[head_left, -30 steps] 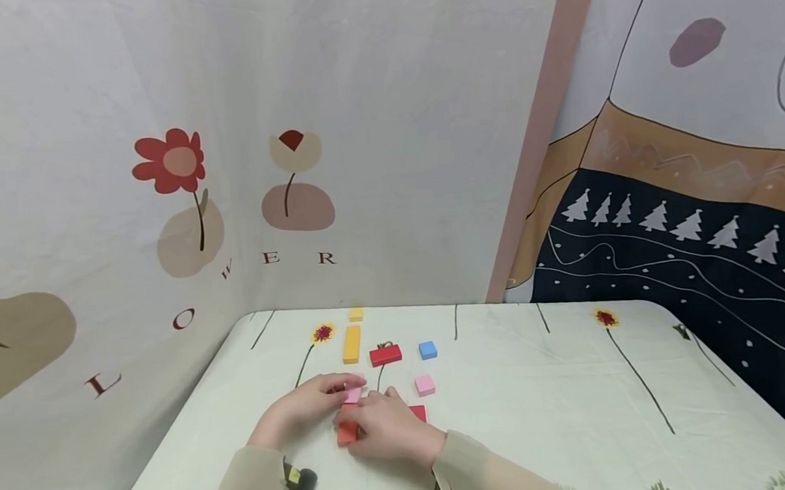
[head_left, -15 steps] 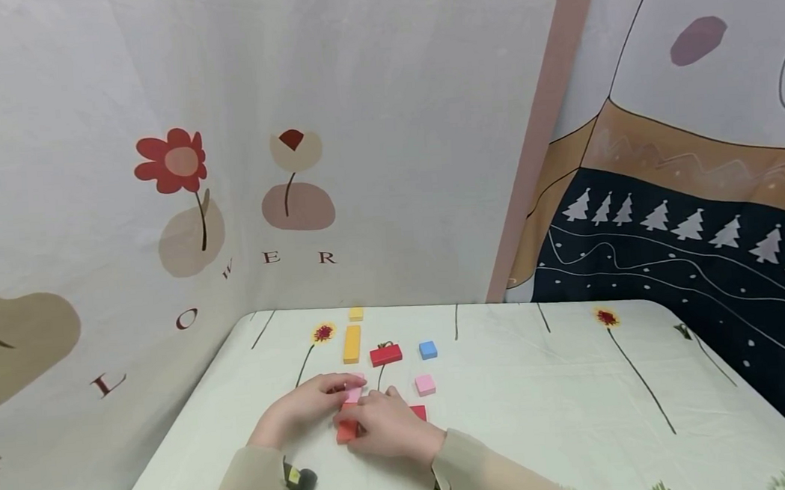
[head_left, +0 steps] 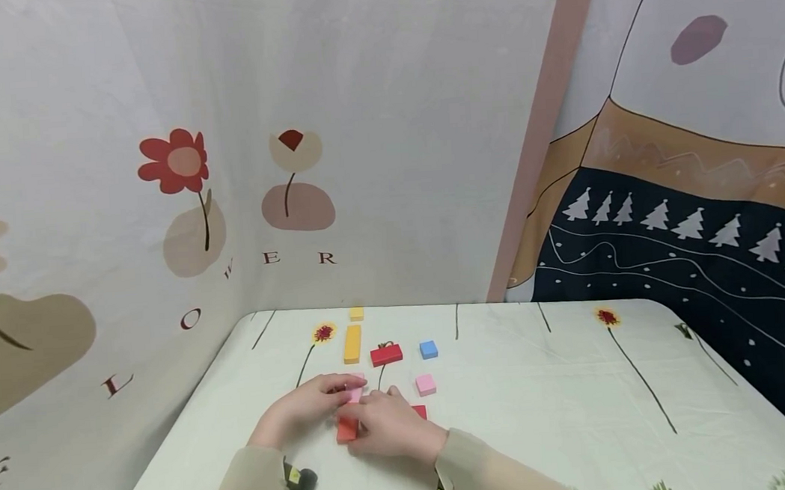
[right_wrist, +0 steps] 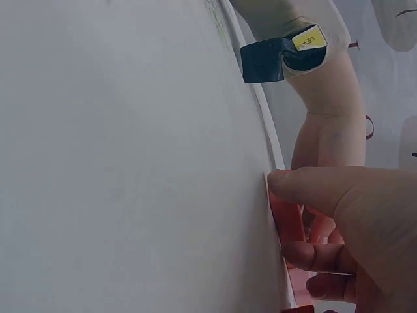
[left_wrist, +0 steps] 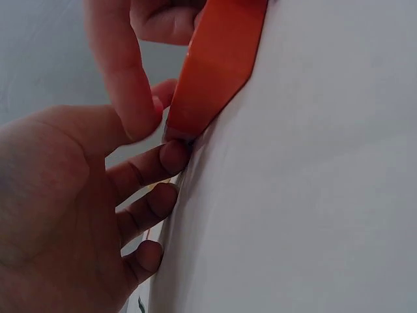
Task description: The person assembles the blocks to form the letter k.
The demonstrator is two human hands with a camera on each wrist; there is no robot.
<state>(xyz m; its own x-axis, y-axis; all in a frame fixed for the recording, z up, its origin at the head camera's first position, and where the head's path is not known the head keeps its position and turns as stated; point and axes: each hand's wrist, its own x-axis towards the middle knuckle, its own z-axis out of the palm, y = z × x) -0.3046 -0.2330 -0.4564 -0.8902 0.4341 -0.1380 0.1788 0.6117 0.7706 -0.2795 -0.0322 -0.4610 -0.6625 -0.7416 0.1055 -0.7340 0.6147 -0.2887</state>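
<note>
In the head view my left hand pinches a pink block between thumb and fingers. My right hand grips an orange-red block lying on the table, its near end showing. The two blocks lie end to end, with the pink one farther away. Seen from the left wrist, the orange-red block is flat on the table, with left fingertips close to its end. In the right wrist view, the right thumb and fingers are about the block. Fingers hide much of the pink block.
Beyond the hands lie a long yellow block, a small yellow block, a red block, a blue cube and a pink cube. Another red block is partly hidden behind the right hand. Printed cloth covers the table.
The hands and blocks stay almost still, with both hands keeping their hold. Only a slight shift of the head view shows, and the printed wall on the left appears a little farther right.
</note>
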